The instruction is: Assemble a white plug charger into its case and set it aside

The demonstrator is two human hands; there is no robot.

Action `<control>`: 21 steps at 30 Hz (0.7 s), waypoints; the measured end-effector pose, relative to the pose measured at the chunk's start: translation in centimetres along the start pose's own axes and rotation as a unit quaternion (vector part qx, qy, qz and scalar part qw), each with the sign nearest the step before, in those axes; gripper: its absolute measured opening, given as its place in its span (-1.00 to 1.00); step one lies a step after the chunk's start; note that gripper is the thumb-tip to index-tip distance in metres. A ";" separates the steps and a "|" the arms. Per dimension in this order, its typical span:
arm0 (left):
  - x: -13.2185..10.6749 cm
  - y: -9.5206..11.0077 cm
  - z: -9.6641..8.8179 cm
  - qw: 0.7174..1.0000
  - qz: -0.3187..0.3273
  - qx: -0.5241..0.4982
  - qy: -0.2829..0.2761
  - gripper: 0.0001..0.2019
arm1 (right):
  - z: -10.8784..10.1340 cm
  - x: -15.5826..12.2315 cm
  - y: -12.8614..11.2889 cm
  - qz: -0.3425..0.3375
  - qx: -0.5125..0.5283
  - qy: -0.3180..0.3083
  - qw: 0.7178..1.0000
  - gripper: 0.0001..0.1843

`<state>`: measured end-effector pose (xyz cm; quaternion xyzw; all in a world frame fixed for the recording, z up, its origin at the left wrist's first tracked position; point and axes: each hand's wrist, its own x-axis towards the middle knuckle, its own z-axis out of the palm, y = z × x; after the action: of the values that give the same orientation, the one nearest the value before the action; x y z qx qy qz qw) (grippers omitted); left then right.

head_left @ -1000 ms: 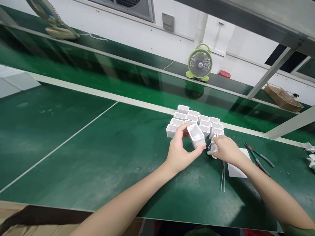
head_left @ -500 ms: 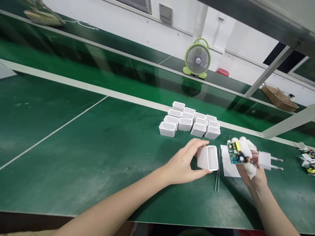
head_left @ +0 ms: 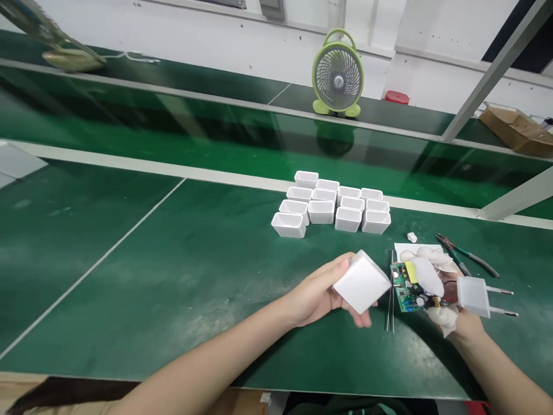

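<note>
My left hand (head_left: 325,291) grips a white plastic charger case (head_left: 363,281), turned so that a flat outer face shows and its opening is hidden. In my right hand (head_left: 469,325) is a green circuit board (head_left: 406,288) with a yellow component and wires leading to a white two-pin plug (head_left: 473,295). White fingertip covers (head_left: 444,318) sit on the right fingers. Tweezers (head_left: 390,305) lie on the table between my hands. Beneath the board a white sheet of paper (head_left: 404,248) is partly hidden.
Several open white cases (head_left: 322,212) stand in rows beyond my hands. Pliers (head_left: 466,253) and a small white scrap (head_left: 412,237) lie at the right. A green fan (head_left: 339,80) and a cardboard box (head_left: 516,129) stand on the shelf behind a metal post (head_left: 484,69).
My left hand has rotated the case, so its opening no longer shows. The right hand with the board has moved slightly right and down. The pliers have come into view as the camera shifted.
</note>
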<state>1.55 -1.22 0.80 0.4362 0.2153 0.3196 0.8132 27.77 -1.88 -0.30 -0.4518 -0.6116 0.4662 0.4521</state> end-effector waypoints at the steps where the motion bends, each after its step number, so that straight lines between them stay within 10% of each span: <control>1: 0.1 0.0 0.0 0.998 -0.039 -0.035 -0.021 -0.42 | 0.3 -0.1 -0.2 0.004 0.004 -0.009 1.000 -0.08; 10: 0.0 -0.6 0.3 0.972 -0.114 -0.156 -0.130 -0.49 | 1.9 -1.4 -1.8 -0.043 0.155 -0.132 0.978 -0.29; 21: -0.2 -1.0 0.1 0.968 -0.165 -0.164 -0.093 -0.48 | 2.1 -1.3 -2.2 -0.074 0.155 -0.165 0.971 -0.36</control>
<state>1.80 -1.77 0.03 0.2833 0.1520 0.1702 0.9315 25.67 -3.78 1.32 -0.2463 -0.6302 0.5884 0.4426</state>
